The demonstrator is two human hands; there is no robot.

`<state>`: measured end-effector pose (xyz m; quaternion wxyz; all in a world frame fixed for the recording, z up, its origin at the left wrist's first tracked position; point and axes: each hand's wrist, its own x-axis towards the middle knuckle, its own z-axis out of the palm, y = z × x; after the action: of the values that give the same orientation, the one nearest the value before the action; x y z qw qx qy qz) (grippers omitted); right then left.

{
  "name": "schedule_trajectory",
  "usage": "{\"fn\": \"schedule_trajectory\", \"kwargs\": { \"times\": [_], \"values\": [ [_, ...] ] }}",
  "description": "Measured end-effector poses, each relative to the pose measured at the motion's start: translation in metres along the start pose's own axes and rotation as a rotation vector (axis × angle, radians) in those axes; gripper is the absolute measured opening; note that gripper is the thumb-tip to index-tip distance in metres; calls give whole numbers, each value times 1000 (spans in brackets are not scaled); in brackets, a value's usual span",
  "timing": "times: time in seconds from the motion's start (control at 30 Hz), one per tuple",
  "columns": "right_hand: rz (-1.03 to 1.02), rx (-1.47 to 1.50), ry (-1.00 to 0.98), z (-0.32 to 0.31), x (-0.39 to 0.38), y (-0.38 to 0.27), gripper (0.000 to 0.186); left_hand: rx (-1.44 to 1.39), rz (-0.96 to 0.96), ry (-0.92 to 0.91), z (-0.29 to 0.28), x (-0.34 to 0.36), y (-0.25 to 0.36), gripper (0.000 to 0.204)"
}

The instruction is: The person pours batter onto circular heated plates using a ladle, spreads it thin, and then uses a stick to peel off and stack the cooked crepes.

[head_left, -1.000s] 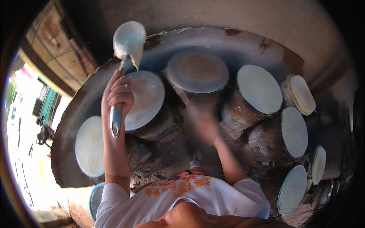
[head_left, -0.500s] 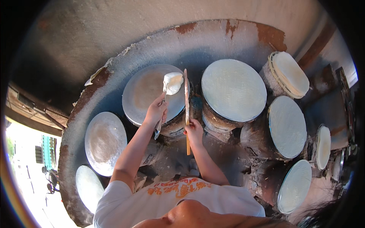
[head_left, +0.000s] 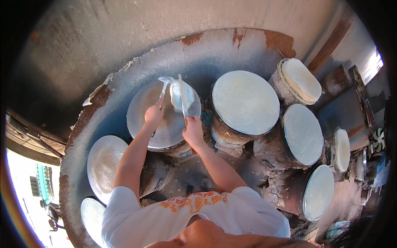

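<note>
My left hand point(head_left: 154, 114) is closed round the handle of a metal ladle point(head_left: 166, 80), its head over the far part of a round griddle point(head_left: 142, 124). A flat wooden spreading stick point(head_left: 183, 97) is gripped in my right hand point(head_left: 193, 131). White batter point(head_left: 188, 97) lies in a small heap on the right side of that griddle, with the stick across it. Whether the stick presses into the batter or only passes above it, I cannot tell. The ladle's head has come off to the left of the heap.
To the right stand more round griddles covered in pale batter, the closest one point(head_left: 246, 101) at the same height. A stack of thin round sheets on a basket point(head_left: 304, 80) sits at the far right. Bare griddles point(head_left: 106, 165) stand at the left, inside a curved, rusty wall point(head_left: 136, 68).
The batter that was on the ladle is now on the griddle. The ladle has moved up and left, apart from it. My right hand has brought the stick left over the batter.
</note>
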<state>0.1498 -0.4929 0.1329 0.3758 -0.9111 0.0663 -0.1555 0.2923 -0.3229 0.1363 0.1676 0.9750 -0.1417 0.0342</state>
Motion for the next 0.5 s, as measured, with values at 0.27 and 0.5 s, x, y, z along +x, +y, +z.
{"fn": "schedule_trajectory", "kwargs": {
  "times": [0.27, 0.5],
  "values": [
    [-12, -7, -9, 8, -35, 1, 43, -173, -24, 77, -18, -18, -27, 51],
    [-138, -144, 125, -3, -13, 29, 39, -1114, -322, -52, -41, -45, -60, 51]
  ]
}}
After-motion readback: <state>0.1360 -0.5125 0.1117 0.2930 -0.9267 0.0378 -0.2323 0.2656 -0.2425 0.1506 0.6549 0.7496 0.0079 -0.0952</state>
